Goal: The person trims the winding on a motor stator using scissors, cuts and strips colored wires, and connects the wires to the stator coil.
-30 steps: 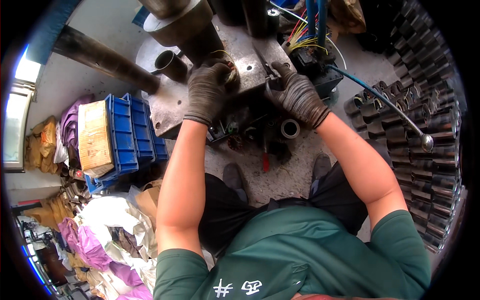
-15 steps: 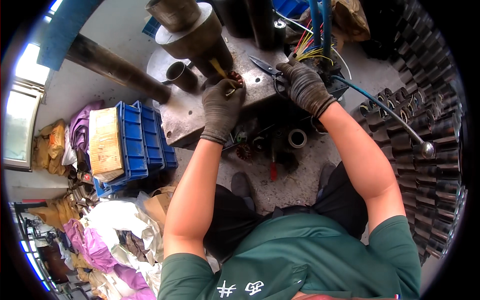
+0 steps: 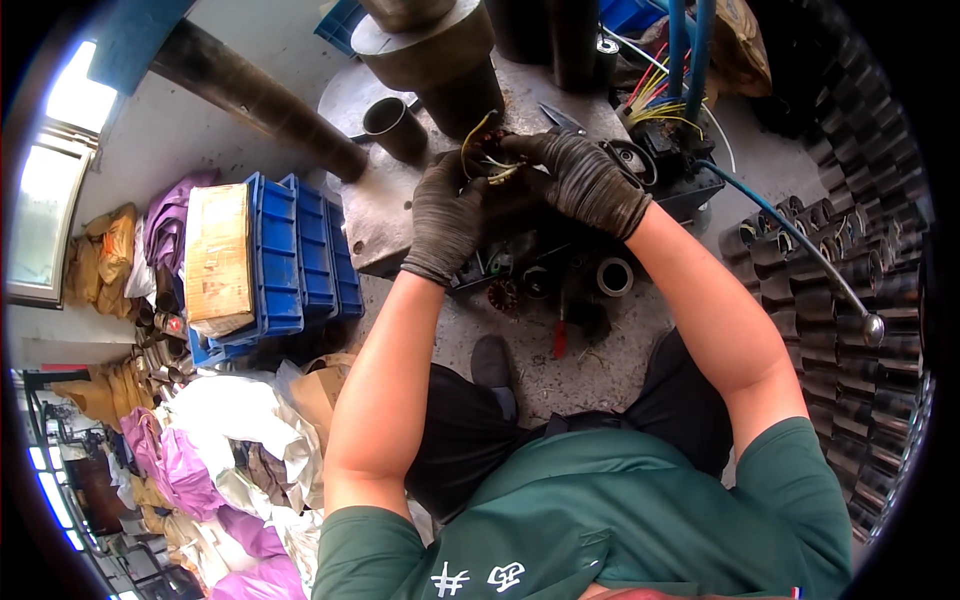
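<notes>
Both my hands wear dark, worn work gloves and meet over the near edge of a metal worktable [image 3: 385, 225]. My left hand [image 3: 445, 215] is closed on the left side of a small copper-wound stator [image 3: 492, 152] with yellow and white lead wires. My right hand [image 3: 590, 180] grips its right side, thumb and fingers at the wires. The fingers cover much of the stator. Behind my right hand, scissors [image 3: 563, 119] with black handles lie on the table, blades pointing away to the left; the hand hides their middle.
A heavy stepped metal cylinder [image 3: 425, 45] and a short steel tube [image 3: 395, 130] stand on the table. Coloured wires [image 3: 660, 95] rise at the right beside a rod with a ball end [image 3: 873, 328]. Blue crates [image 3: 290, 255] are stacked left. Metal sleeves [image 3: 840, 400] line the right.
My right hand has let go of the scissors, which now lie on the table, and has moved left onto the stator. The view has shifted, with the table appearing further right.
</notes>
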Action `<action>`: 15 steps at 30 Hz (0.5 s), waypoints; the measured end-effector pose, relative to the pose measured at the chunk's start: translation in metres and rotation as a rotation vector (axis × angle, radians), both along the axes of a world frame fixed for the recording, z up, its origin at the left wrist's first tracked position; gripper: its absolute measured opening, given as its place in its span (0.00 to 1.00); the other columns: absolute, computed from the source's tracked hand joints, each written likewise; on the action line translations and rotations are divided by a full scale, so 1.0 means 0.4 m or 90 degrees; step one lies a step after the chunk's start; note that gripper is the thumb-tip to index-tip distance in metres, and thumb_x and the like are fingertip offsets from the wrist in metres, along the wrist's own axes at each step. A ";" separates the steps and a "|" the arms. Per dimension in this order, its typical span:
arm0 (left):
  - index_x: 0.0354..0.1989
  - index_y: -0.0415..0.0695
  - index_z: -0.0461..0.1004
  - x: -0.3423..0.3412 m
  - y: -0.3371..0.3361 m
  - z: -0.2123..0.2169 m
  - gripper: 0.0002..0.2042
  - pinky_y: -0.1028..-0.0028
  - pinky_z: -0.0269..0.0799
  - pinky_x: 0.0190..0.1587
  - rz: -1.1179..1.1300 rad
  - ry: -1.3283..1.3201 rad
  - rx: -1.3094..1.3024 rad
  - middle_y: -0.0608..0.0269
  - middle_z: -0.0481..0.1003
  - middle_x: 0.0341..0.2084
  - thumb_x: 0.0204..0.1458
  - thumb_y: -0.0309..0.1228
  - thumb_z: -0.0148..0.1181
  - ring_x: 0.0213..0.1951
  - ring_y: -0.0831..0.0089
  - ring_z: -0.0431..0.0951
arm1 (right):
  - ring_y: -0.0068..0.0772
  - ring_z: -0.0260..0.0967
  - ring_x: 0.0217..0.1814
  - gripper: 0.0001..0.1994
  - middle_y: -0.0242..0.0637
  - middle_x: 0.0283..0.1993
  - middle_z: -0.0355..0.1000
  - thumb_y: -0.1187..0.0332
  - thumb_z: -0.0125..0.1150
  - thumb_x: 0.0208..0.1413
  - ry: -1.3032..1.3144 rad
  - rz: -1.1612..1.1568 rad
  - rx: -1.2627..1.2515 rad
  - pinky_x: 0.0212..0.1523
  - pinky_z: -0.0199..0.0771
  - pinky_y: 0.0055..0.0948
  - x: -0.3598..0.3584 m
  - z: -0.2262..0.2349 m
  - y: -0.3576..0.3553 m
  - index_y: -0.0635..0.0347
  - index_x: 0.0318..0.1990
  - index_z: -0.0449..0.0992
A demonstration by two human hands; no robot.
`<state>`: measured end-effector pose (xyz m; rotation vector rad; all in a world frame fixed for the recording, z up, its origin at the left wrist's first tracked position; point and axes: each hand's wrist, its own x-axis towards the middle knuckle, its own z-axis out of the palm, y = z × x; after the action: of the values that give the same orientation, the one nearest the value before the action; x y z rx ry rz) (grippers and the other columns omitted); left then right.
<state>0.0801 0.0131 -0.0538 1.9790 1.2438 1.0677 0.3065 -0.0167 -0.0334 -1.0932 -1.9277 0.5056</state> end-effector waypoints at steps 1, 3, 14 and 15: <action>0.53 0.38 0.77 -0.007 0.007 0.001 0.18 0.63 0.76 0.55 -0.030 -0.031 -0.020 0.47 0.80 0.45 0.52 0.23 0.67 0.49 0.52 0.81 | 0.40 0.79 0.56 0.20 0.45 0.53 0.81 0.80 0.64 0.58 -0.009 0.014 -0.022 0.59 0.78 0.36 -0.003 -0.004 0.000 0.57 0.59 0.79; 0.54 0.38 0.77 -0.034 0.020 -0.007 0.19 0.63 0.76 0.55 -0.026 -0.075 -0.084 0.48 0.80 0.45 0.52 0.23 0.67 0.49 0.53 0.81 | 0.37 0.81 0.54 0.19 0.44 0.51 0.82 0.77 0.66 0.59 -0.011 0.021 -0.026 0.59 0.79 0.34 -0.023 0.029 -0.018 0.58 0.59 0.79; 0.47 0.43 0.76 -0.013 -0.026 0.071 0.14 0.60 0.74 0.57 0.168 -0.101 0.170 0.55 0.78 0.48 0.52 0.24 0.68 0.50 0.57 0.78 | 0.28 0.78 0.49 0.11 0.42 0.46 0.81 0.74 0.68 0.60 0.132 0.005 -0.139 0.55 0.79 0.29 -0.038 -0.015 -0.012 0.64 0.50 0.81; 0.47 0.43 0.76 -0.006 -0.044 0.095 0.14 0.60 0.74 0.57 0.168 -0.100 0.170 0.55 0.78 0.48 0.52 0.24 0.68 0.50 0.57 0.78 | 0.27 0.78 0.48 0.11 0.41 0.46 0.81 0.75 0.68 0.60 0.152 0.014 -0.145 0.54 0.78 0.30 -0.040 -0.015 -0.012 0.64 0.49 0.80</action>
<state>0.0779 -0.0043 -0.0157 1.9086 1.3600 1.5597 0.2907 -0.0217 -0.0394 -1.0997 -1.7035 0.8465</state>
